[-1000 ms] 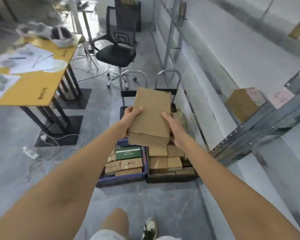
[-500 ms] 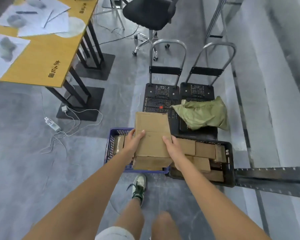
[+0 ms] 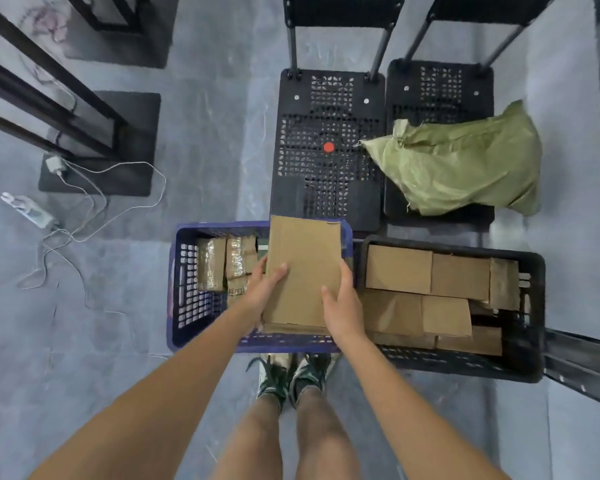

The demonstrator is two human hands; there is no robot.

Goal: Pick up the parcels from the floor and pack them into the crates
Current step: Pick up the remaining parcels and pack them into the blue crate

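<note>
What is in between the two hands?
In the head view, a flat cardboard parcel lies between them. The left hand grips its left edge and the right hand its right edge, over the blue crate.

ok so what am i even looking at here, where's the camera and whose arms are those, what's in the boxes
There is no machine here: the camera sits on a person's head and looks down, so the arms reaching in from the bottom are that person's own, with their legs and shoes below. Both hands hold one flat cardboard parcel: the left hand grips its left edge, the right hand its right edge. They hold it over the blue crate, which already has a few wrapped parcels in it. Next to it on the right stands a black crate full of cardboard parcels. Beyond the crates are two black hand trolleys on the grey floor; a green sack lies on the right one. At far left a power strip and cables lie by table legs.
</note>
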